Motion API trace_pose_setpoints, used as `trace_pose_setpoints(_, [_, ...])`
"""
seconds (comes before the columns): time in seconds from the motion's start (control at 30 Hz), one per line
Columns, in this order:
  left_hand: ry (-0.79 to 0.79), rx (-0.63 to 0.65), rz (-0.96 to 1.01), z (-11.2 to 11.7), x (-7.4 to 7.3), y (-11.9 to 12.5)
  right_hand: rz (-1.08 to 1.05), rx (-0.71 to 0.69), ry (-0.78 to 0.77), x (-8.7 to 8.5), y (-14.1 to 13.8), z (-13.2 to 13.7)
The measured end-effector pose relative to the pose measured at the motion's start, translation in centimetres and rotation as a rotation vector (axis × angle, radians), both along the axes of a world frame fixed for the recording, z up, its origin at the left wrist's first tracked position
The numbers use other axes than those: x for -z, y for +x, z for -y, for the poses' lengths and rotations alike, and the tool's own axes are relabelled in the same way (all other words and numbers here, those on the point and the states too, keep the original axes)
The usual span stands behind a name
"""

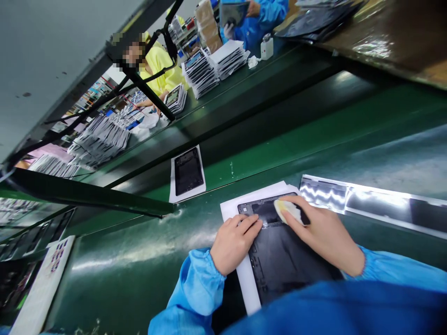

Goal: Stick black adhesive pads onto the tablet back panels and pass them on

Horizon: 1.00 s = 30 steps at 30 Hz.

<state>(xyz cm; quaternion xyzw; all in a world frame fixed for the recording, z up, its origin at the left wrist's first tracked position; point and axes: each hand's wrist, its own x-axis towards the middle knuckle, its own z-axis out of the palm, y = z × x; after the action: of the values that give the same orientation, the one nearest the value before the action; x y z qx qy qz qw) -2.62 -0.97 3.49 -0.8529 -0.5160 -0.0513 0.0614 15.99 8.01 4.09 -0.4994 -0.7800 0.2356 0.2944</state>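
A black tablet back shell (pixel 286 258) lies on a white sheet (pixel 249 298) on the green bench, its lower end hidden by my blue sleeve and clothing. My left hand (pixel 233 242) rests on the shell's left edge, fingers slightly bent and apart, fingertips touching its surface. In my right hand (pixel 323 230) is a folded white cloth with a yellowish patch (pixel 289 211), pinched between thumb and fingers. The cloth touches the upper part of the shell, near a glossy dark rectangle (pixel 267 211).
Another black shell on white paper (pixel 188 172) lies farther off. Shiny strip-like panels (pixel 380 204) lie at right. A slanting dark metal post (pixel 91 193) stands at left, near a long white board (pixel 45 284). Co-workers (pixel 160 63) sit across the line behind stacked sheets (pixel 200 74).
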Motion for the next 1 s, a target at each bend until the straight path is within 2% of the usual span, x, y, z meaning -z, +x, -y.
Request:
trace_pose_setpoints(0.1, [0.033,-0.018,-0.008,-0.1,0.1,0.3,0.074,-0.14,0.069,0.1,-2.1,0.3])
trace_pose_setpoints(0.17, [0.041,-0.025,-0.014,-0.3,0.1,0.4,0.087,-0.16,0.082,0.2,-2.8,0.2])
trace_pose_setpoints(0.23, [0.048,-0.047,-0.033,-0.5,0.2,0.5,0.1,-0.123,0.086,0.3,-2.5,-0.2])
trace_pose_setpoints(0.33, [0.067,-0.094,-0.062,-1.0,0.4,0.7,0.125,-0.027,0.087,0.2,-0.6,-1.0])
trace_pose_setpoints(0.47, [0.081,-0.099,-0.066,-1.4,0.5,0.8,0.144,0.07,0.084,-0.1,1.0,-1.3])
trace_pose_setpoints(0.67, [0.091,-0.092,-0.086,-1.4,0.4,0.7,0.133,-0.033,0.089,0.2,0.2,-0.2])
trace_pose_setpoints(0.83, [0.113,-0.078,-0.088,-1.4,0.5,0.9,0.118,0.034,0.06,0.3,1.8,-0.6])
trace_pose_setpoints(1.0, [0.103,-0.081,-0.095,-1.6,0.2,1.0,0.105,0.001,0.062,0.3,1.8,-0.1])
